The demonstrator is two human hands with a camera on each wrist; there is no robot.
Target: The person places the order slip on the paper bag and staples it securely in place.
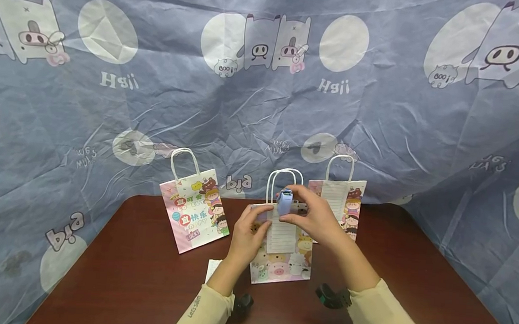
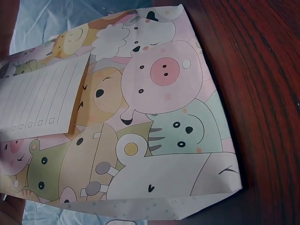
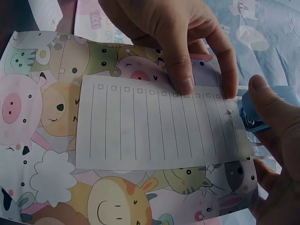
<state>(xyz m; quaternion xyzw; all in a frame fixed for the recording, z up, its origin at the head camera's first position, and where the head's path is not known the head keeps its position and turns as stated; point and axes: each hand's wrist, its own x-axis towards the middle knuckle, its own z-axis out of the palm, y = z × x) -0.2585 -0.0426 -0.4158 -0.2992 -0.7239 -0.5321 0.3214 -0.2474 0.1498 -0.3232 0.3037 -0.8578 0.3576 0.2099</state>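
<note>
My left hand (image 1: 247, 234) pinches the top edge of a paper gift bag (image 1: 279, 271) printed with cartoon animals, its thumb pressing on a lined checklist sheet (image 1: 281, 239). That sheet lies against the bag's front, its rows and small boxes plain in the right wrist view. My right hand (image 1: 321, 219) grips a small blue stapler (image 1: 285, 202) between thumb and fingers. In the right wrist view the stapler (image 3: 258, 110) is at the sheet's top end, beside the bag's rim. The left wrist view shows the bag's lower front (image 2: 161, 93) and part of the sheet.
Two more gift bags with white handles stand at the back, one at the left (image 1: 194, 212) and one at the right (image 1: 356, 204), the right one bearing a lined sheet (image 1: 335, 195). White paper (image 1: 213, 268) lies by my left forearm. A printed cloth (image 1: 263, 107) hangs behind the brown table (image 1: 120, 273).
</note>
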